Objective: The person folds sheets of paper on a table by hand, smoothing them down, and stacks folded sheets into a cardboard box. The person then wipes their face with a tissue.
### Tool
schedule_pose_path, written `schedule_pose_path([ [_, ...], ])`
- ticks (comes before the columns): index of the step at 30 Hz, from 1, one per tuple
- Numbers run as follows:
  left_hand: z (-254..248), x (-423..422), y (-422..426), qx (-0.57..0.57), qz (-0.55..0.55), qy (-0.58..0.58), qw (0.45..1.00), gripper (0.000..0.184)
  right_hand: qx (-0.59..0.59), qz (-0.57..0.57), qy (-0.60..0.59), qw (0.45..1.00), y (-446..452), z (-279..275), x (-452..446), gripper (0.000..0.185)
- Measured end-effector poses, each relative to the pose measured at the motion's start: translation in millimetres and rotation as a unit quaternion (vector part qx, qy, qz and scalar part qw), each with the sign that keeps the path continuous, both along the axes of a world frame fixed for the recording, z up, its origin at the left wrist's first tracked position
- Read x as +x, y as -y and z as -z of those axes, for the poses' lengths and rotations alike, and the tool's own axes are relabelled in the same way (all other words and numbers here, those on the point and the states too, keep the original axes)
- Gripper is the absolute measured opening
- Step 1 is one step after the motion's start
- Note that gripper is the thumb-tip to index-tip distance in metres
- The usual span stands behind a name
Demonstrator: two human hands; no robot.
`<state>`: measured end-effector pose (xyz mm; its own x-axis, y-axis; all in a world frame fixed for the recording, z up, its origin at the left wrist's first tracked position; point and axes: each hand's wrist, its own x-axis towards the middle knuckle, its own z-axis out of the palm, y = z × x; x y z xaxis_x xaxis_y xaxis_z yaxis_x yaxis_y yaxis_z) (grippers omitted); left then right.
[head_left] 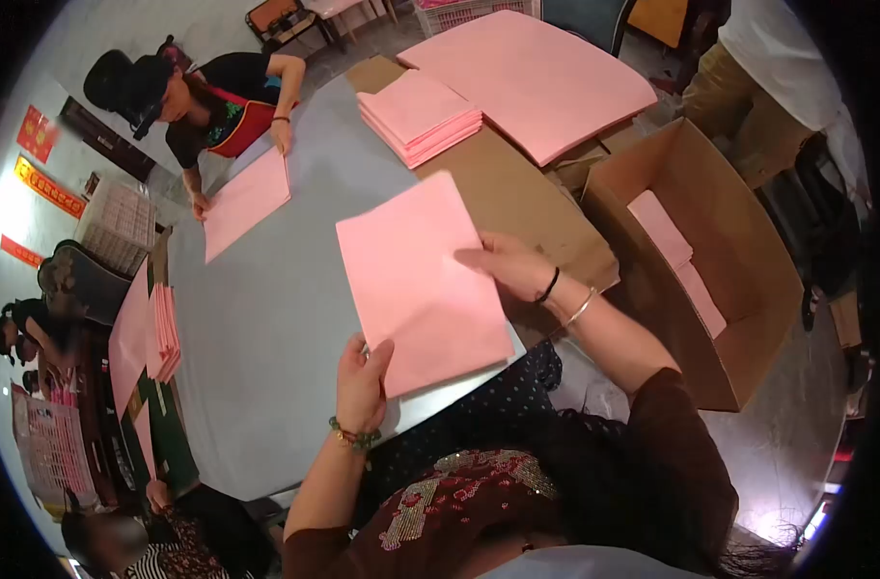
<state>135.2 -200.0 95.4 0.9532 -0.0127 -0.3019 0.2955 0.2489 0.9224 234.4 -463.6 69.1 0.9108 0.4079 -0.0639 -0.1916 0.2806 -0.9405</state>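
A pink folded sheet (416, 280) is held up before me, tilted above the near edge of the grey table. My left hand (363, 381) pinches its lower left corner, thumb on top. At the right edge, my right hand (508, 262) grips it with the thumb across the face and the fingers behind. Past the sheet lies a stack of folded pink sheets (421, 111), resting on brown cardboard (517, 188). Larger flat pink sheets (527, 77) are piled behind that stack.
An open cardboard box (691, 270) with pink pieces inside stands at my right. Across the grey table (257, 367) a co-worker (228, 106) handles another pink sheet (250, 201). More folded pink sheets (163, 333) sit at the left edge. A person (763, 87) stands behind the box.
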Motion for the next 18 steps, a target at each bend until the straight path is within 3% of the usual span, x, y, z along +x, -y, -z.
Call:
schedule_pose_path([
  [4, -11.0, 86.4, 21.4, 0.067, 0.034, 0.057, 0.996, 0.025, -0.047, 0.080, 0.100, 0.991, 25.3, -27.3, 69.6, 0.044],
  [6, -21.8, 145.4, 28.7, 0.098, 0.049, 0.057, 0.992, 0.024, -0.162, 0.101, 0.169, 0.967, 46.8, -40.9, 131.9, 0.055],
  [8, -33.6, 209.1, 37.9, 0.123, 0.049, 0.108, 0.985, 0.023, -0.106, 0.159, 0.209, 0.959, 55.1, -62.4, 181.4, 0.070],
  [10, -58.2, 256.0, 60.6, 0.128, 0.026, 0.132, 0.983, 0.024, -0.232, 0.231, 0.264, 0.907, 67.7, -77.8, 241.3, 0.083],
  [11, -60.8, 281.1, 67.4, 0.130, 0.028, 0.133, 0.982, 0.024, -0.230, 0.233, 0.263, 0.908, 69.4, -86.7, 262.4, 0.083],
  [13, -63.0, 328.3, 76.6, 0.102, 0.008, 0.156, 0.982, 0.030, -0.314, 0.297, 0.315, 0.845, 68.9, -101.4, 299.6, 0.081],
  [17, -36.9, 400.6, 82.0, 0.127, 0.018, 0.124, 0.984, 0.030, -0.328, 0.293, 0.311, 0.842, 60.8, -79.1, 371.4, 0.084],
  [18, -25.2, 405.9, 87.8, 0.151, -0.022, 0.118, 0.981, 0.047, -0.373, 0.289, 0.289, 0.833, 57.1, -67.8, 378.8, 0.083],
])
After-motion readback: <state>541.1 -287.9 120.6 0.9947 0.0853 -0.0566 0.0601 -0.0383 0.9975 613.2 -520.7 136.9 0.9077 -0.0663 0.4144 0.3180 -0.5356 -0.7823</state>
